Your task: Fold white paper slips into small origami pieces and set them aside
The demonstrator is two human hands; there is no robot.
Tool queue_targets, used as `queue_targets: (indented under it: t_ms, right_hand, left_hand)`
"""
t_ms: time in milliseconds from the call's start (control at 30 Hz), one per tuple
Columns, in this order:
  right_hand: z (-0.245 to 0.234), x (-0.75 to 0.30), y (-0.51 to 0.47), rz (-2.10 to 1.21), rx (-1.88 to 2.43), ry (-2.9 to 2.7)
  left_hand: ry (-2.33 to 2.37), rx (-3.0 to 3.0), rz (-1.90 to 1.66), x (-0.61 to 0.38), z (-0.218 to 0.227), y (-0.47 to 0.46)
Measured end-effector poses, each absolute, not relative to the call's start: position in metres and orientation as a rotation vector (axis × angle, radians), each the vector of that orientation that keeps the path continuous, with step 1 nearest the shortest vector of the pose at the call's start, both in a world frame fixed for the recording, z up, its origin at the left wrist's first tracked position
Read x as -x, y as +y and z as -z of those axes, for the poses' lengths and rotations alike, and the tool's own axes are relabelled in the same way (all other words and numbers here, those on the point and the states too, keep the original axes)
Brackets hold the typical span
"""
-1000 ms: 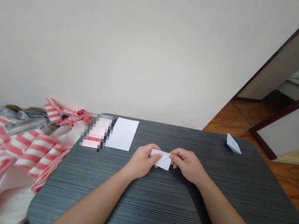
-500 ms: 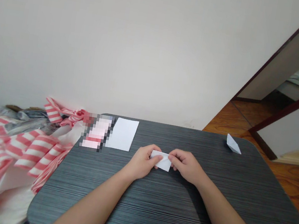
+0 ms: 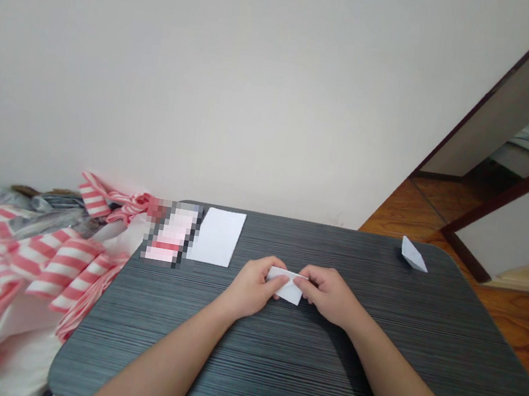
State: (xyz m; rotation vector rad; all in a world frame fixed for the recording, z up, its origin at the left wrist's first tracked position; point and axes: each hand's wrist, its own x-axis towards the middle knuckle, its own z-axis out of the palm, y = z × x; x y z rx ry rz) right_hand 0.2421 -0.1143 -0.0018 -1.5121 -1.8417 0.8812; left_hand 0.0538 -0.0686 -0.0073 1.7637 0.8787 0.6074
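Left hand: The left hand (image 3: 253, 287) was raised just above the counter, at the left end of the folded white paper (image 3: 290, 289), with its wrist angled in toward the middle.
Left fingers: The left fingers (image 3: 266, 273) were curled together and pinched the paper's left end, with the thumb lying across its top.
Right hand: The right hand (image 3: 330, 297) faced the left hand from the other side and held the paper's right end.
Right fingers: The right fingers (image 3: 310, 281) were pressed together and pinched the paper, their tips close to the left hand but not clearly touching it.
Folded paper: It was held between both hands, above the middle of the counter, with a narrow strip and a lower corner showing between the fingers.
Counter: The dark grey, finely striped counter (image 3: 265, 377) had rounded corners and stood against a white wall (image 3: 214, 75).
Far edge: A flat white paper sheet (image 3: 216, 237) lay near the far edge, just beside a pixelated pink-and-white patch (image 3: 171, 234). A folded paper boat (image 3: 414, 255) sat near the far right corner, well apart from the hands.
Left side: Pink-and-white striped cloth (image 3: 63, 266) lay heaped beside the counter's left edge.
Right side: A wooden floor (image 3: 515, 334) showed beyond the counter.
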Motion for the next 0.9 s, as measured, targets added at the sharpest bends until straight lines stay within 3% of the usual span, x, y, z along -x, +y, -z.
queue_targets:
  t_ms: [900]
  right_hand:
    - [0.0018,-0.2454,-0.1149,-0.860,1.523,-1.745]
  left_hand:
    - [0.854,-1.701,-0.667,-0.0573,0.0100,-0.0686]
